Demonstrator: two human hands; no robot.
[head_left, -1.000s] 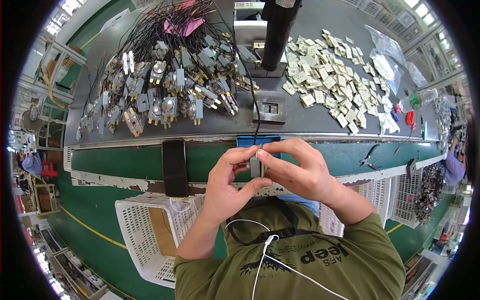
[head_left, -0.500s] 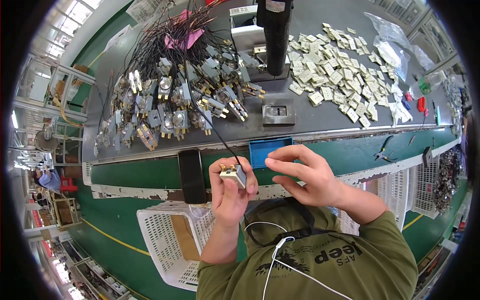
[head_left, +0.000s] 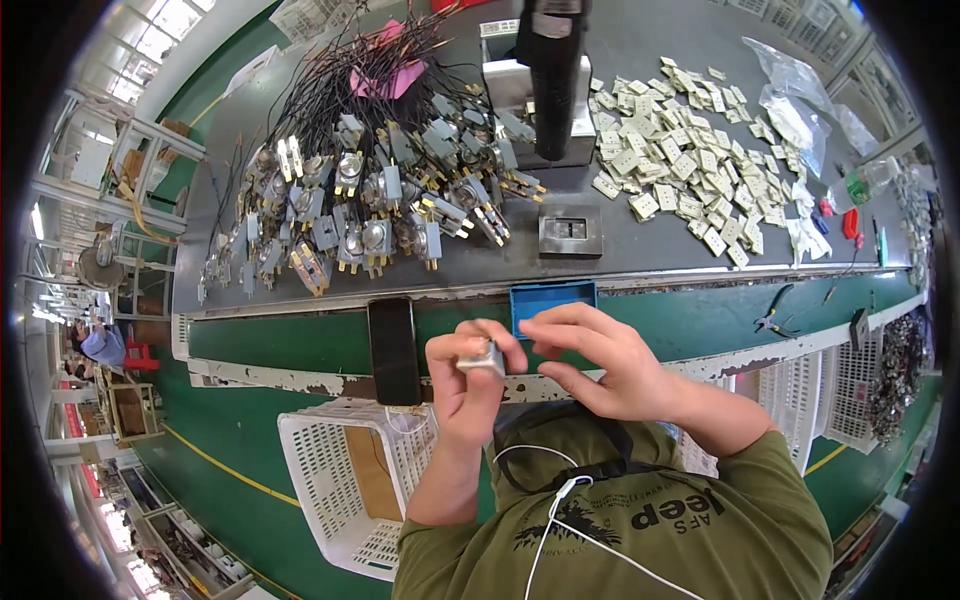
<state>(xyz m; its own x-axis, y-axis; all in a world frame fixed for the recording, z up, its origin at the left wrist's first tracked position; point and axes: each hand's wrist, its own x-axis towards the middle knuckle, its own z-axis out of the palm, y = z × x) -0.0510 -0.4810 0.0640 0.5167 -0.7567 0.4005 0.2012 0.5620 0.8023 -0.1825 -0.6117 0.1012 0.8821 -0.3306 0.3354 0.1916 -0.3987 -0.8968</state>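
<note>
My left hand (head_left: 462,392), in front of the bench edge, is closed around a small grey-and-cream plug (head_left: 482,358); the fingers hide much of it, and its pins do not show. My right hand (head_left: 618,368) is raised just to the right, thumb and fingers apart, with nothing visible in it. Its fingertips come close to those of the left hand. Behind the hands, a blue tray (head_left: 548,297) sits at the bench's front edge. A black phone (head_left: 394,350) lies to the left of my left hand.
A heap of grey plug parts (head_left: 375,235) with black cords covers the left of the bench. Cream socket-like plates (head_left: 690,165) are heaped to the right. Between them stand a black column (head_left: 555,85) and a metal block (head_left: 548,246). Pliers (head_left: 774,315) lie right; a white basket (head_left: 305,470) stands below.
The plug has turned in my left hand, and its brass pins no longer show. The black cord that crossed above it is gone from view. My right hand has moved slightly closer to the left.
</note>
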